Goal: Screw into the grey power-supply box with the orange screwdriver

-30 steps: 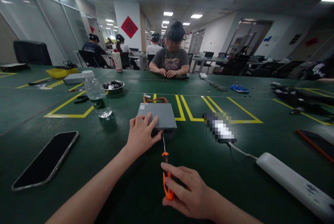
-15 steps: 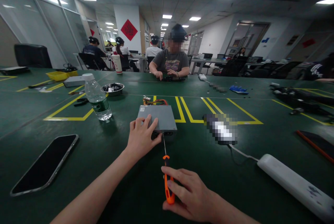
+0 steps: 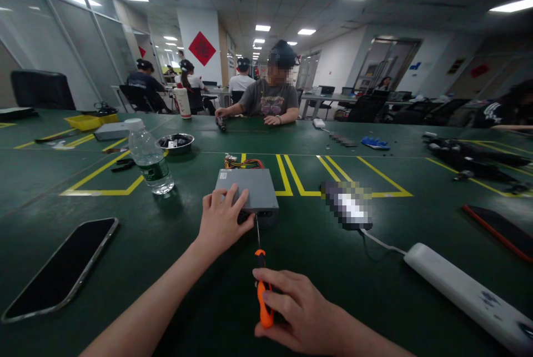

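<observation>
A grey metal computer power supply lies on the green table, its bundle of coloured wires at the far side. My left hand holds it steady, fingers spread over the top and thumb by the near face. In my right hand is a screwdriver with an orange and black handle, pinched between thumb and fingers. Its shaft points away from me, and the tip meets the near face of the power supply beside my left thumb. Whether a screw sits there is too small to tell.
A water bottle and a metal bowl of small parts stand to the left. Nearer lies a phone. On the right are a blurred device, a white power strip and an orange-edged phone. Across sits a person.
The screwdriver handle has turned slightly in my right fingers, its tip staying at the near face. My left hand keeps its place. The person opposite has moved a hand leftward with a dark object.
</observation>
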Action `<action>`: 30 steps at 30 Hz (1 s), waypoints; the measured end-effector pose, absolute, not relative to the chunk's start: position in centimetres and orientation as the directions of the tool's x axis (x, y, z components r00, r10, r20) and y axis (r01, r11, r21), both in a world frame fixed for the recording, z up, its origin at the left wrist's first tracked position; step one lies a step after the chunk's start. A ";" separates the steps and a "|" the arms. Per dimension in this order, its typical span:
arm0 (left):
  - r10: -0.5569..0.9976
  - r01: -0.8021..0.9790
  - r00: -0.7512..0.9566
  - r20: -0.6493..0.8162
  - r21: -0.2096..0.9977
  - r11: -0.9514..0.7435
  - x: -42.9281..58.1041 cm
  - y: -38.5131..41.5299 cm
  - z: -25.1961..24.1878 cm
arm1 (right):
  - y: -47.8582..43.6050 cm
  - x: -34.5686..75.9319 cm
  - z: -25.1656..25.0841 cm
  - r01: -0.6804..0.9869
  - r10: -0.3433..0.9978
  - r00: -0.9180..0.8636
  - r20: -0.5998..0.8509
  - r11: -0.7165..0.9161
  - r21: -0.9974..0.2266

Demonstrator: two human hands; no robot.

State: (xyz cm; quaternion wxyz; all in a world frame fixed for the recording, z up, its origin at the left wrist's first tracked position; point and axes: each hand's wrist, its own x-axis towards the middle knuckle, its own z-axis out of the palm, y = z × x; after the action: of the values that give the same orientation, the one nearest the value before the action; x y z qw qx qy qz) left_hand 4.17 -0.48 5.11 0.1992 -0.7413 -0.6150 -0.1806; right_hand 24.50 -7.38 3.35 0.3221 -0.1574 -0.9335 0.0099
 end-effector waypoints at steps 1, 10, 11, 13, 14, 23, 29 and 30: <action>0.840 0.984 0.178 0.512 -0.074 -0.163 4.2 -0.5 5.1 | -7.4 24.5 3.4 0.291 0.311 -0.763 0.567 0.948 -0.128; 0.843 0.984 0.178 0.508 -0.067 -0.168 4.1 -0.4 5.1 | -7.4 24.6 3.7 0.293 0.262 -0.729 0.632 0.954 -0.057; 0.844 0.984 0.178 0.507 -0.068 -0.166 4.1 -0.4 5.1 | -7.4 24.6 3.5 0.291 0.256 -0.709 0.657 0.955 -0.058; 0.844 0.984 0.176 0.507 -0.067 -0.165 4.2 -0.5 5.1 | -7.3 24.5 3.3 0.289 0.263 -0.701 0.662 0.955 -0.074; 0.843 0.984 0.173 0.509 -0.062 -0.165 4.2 -0.5 5.1 | -7.3 24.4 3.4 0.290 0.274 -0.717 0.640 0.953 -0.084; 0.845 0.986 0.166 0.508 -0.054 -0.161 4.3 -0.5 5.1 | -7.4 24.6 3.8 0.276 0.242 -0.747 0.619 0.960 -0.042; 0.843 0.985 0.167 0.512 -0.043 -0.169 4.2 -0.5 5.1 | -7.4 24.3 3.1 0.276 0.289 -0.758 0.584 0.954 -0.114; 0.843 0.985 0.167 0.512 -0.045 -0.168 4.2 -0.5 5.1 | -7.4 24.2 3.3 0.283 0.293 -0.790 0.539 0.953 -0.104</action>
State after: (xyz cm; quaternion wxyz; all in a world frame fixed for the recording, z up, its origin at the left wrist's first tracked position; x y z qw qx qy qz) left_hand 4.22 -0.47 5.12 0.1878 -0.7404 -0.6171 -0.1890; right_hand 24.18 -7.40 3.30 0.2862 -0.1524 -0.9459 0.0089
